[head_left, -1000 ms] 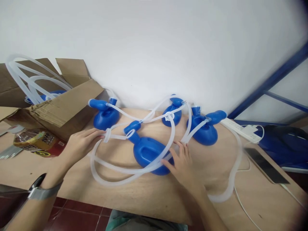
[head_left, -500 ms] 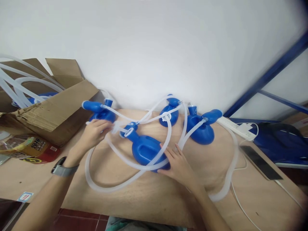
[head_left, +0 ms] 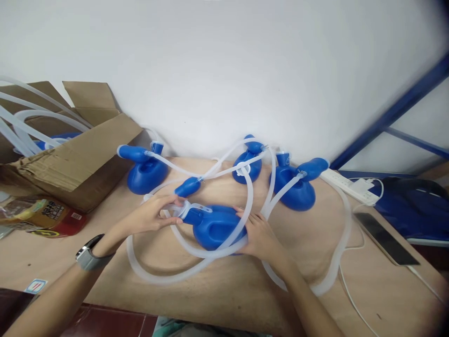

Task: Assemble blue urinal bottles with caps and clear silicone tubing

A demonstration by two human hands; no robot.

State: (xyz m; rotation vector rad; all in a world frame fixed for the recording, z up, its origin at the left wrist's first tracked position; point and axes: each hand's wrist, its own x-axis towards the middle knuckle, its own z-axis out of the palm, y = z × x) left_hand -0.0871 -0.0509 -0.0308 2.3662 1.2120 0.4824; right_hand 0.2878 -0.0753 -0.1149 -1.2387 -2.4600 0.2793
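Observation:
A blue plastic urinal bottle lies on its side on the table, its neck pointing left. Fingers and thumb of my left hand pinch a translucent white cap at the bottle's mouth; whether it is fully seated I cannot tell. A strap from the cap lies along the neck. My right hand wraps round the bottle's base end. Clear tubing loops across the front of the bottle and passes close to my right hand. Just behind the neck rests a blue funnel piece joined to a thin tube.
More blue bottles stand along the wall: one at left, one at centre, one at right. At left are a cardboard box of tubing and a drink bottle. A power strip and phone lie right.
My left hand has moved right and down, bringing the white cap from beside the bottle's neck onto its mouth. My right hand stays at the base, gripping further round it.

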